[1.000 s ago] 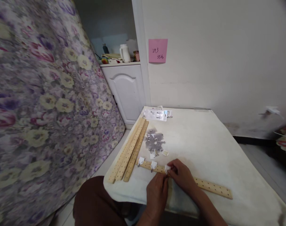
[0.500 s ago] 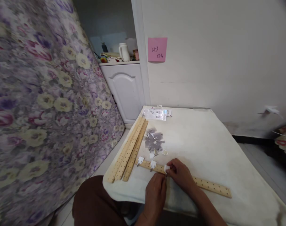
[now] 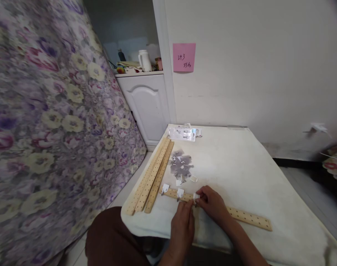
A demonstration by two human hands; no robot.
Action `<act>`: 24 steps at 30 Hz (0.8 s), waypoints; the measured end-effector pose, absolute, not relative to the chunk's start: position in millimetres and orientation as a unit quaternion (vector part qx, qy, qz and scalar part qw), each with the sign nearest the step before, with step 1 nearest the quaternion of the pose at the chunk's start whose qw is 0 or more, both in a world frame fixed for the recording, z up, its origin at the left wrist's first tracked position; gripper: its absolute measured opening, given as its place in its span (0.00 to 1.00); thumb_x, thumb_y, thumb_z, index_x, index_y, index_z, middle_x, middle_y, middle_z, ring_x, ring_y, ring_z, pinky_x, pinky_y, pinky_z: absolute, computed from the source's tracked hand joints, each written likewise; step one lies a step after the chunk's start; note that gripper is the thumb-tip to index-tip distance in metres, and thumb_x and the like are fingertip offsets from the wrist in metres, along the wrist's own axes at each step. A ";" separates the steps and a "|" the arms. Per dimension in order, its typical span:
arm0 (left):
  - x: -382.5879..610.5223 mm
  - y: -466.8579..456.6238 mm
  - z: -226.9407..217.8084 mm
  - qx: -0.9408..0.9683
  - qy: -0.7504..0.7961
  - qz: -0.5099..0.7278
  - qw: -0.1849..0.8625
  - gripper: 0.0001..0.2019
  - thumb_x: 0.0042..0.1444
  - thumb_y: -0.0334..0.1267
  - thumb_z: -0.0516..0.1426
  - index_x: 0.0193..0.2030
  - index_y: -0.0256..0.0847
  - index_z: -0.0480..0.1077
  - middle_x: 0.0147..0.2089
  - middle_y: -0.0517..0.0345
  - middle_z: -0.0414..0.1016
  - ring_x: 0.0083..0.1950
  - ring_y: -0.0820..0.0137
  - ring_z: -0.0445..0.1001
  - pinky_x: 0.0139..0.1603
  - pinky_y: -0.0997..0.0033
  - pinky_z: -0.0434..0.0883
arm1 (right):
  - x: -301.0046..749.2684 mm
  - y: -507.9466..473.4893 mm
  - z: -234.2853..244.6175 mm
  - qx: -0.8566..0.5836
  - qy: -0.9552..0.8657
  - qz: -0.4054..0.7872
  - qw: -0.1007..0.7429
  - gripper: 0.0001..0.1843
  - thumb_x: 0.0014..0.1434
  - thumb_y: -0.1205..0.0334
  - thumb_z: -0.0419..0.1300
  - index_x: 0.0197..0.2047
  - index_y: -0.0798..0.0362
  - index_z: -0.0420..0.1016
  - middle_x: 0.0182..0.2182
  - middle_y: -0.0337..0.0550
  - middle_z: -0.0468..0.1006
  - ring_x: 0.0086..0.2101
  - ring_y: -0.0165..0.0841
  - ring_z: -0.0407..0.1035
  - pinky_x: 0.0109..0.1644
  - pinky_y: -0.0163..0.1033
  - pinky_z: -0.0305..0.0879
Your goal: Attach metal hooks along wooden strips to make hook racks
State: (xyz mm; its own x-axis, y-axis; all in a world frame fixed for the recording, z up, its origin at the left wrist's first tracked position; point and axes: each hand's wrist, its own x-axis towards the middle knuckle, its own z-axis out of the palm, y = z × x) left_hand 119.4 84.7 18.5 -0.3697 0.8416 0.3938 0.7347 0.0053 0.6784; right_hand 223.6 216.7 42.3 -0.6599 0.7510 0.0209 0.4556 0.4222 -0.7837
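Note:
A pale wooden strip [image 3: 248, 218] with rows of small holes lies across the near part of the table. Two white hooks with metal ends, one at the strip's left end [image 3: 165, 188] and another beside it [image 3: 180, 193], sit on it. My right hand [image 3: 213, 204] pinches a third white hook [image 3: 196, 196] against the strip, its fingers partly covering it. Curled at the strip's near edge, my left hand [image 3: 183, 221] grips the strip just left of that hook; its fingertips are partly hidden.
Several more perforated wooden strips [image 3: 154, 177] lie lengthwise along the table's left side. Behind the hooks is a pile of small clear packets [image 3: 181, 164], with a loose white piece [image 3: 194, 178] beside it. Blister packaging [image 3: 181, 134] lies at the far edge, near the wall.
My left hand has shifted slightly left and up, from below the third hook onto the strip's edge. My right hand stays at the hook.

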 end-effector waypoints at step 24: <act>120.1 88.9 20.7 0.559 0.748 0.352 0.062 0.20 0.58 0.27 0.46 0.55 0.44 0.65 0.43 0.52 0.69 0.44 0.67 0.71 0.43 0.67 0.71 | 222.4 219.5 44.5 -0.371 -0.820 0.406 0.161 0.09 0.49 0.61 0.59 0.36 0.50 0.70 0.31 0.38 0.75 0.32 0.33 0.69 0.36 0.36 0.60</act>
